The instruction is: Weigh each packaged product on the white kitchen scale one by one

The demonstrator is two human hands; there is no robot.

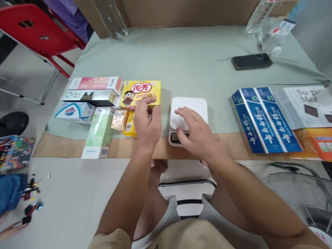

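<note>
My left hand point(148, 122) is over the front of a yellow snack box point(141, 90) and a small yellow packet point(130, 127). Its thumb and fingers are apart, with nothing visible between them. I cannot tell whether it touches the box. A white digital scale point(178, 105) with a dark display point(176, 138) sits in front of me at the table's near edge. Above its right part hovers my right hand point(195, 130), open, fingers spread and holding nothing. Contact with the scale is unclear. Beside the yellow packet lies a small clear-wrapped item point(119, 120).
Several cartons stand left, including a green one point(100, 129) overhanging the table edge. Blue boxes point(267, 121) and printed packages point(308, 107) lie right. Farther back are a phone point(251, 61), a plastic bottle point(271, 39) and a cardboard panel point(181, 12). A fan point(293, 190) stands below right.
</note>
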